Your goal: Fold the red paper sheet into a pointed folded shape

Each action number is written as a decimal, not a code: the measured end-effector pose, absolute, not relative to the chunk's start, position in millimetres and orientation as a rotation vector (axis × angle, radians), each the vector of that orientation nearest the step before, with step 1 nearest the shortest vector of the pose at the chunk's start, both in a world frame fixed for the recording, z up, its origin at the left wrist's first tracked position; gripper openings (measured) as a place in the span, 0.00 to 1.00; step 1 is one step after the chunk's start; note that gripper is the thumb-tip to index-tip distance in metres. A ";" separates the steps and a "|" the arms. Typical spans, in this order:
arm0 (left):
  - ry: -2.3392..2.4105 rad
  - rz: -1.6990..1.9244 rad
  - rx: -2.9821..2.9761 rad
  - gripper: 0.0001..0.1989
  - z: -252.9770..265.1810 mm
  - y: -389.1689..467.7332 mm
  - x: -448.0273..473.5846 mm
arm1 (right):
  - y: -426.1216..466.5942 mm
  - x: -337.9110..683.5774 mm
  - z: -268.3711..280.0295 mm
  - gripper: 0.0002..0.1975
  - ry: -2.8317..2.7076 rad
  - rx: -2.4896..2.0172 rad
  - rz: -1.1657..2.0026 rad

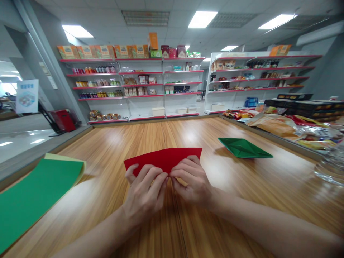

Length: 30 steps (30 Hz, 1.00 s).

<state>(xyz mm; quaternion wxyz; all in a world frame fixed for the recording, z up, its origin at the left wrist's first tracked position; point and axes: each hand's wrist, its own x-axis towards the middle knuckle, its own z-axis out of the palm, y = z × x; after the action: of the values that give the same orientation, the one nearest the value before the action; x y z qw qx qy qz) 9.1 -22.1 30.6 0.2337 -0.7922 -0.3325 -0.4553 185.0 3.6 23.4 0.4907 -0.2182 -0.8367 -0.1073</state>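
A sheet of red paper (161,157) is held just above the middle of the wooden table, its long far edge slightly bowed. Both hands grip its near edge close to the centre, thumbs and fingertips almost meeting. My left hand (146,191) pinches the paper from the left, with the little finger curled at the left end. From the right, my right hand (192,181) pinches it, its other fingers lying over the red surface. The part of the near edge under the fingers is hidden. To the right lies a folded green paper shape (244,147) with visible creases.
Green sheets (40,193) with a pale yellow one beneath lie at the left of the wooden table (107,143). Snack packets (276,125) and dark boxes (303,107) stand beyond the right edge. Clear plastic (331,166) sits at far right. Stocked shelves (139,84) line the back.
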 end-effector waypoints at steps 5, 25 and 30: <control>-0.915 -1.271 -2.200 0.05 29.6 -21.4 9.2 | 2.8 183.3 21.5 0.03 -2.004 -0.577 -0.265; -0.894 -1.232 -2.195 0.06 32.8 -22.9 8.8 | -0.9 182.4 25.9 0.03 -2.013 -0.613 -0.253; -0.891 -1.237 -2.181 0.05 32.8 -23.6 8.4 | -0.8 182.5 23.8 0.02 -2.002 -0.618 -0.258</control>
<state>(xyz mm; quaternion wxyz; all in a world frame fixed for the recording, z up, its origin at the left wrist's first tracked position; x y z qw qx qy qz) 8.4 -23.6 32.8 0.2380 -0.7960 -0.3251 -0.4517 182.5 -0.8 23.8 0.4927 -0.2547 -0.8253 -0.1062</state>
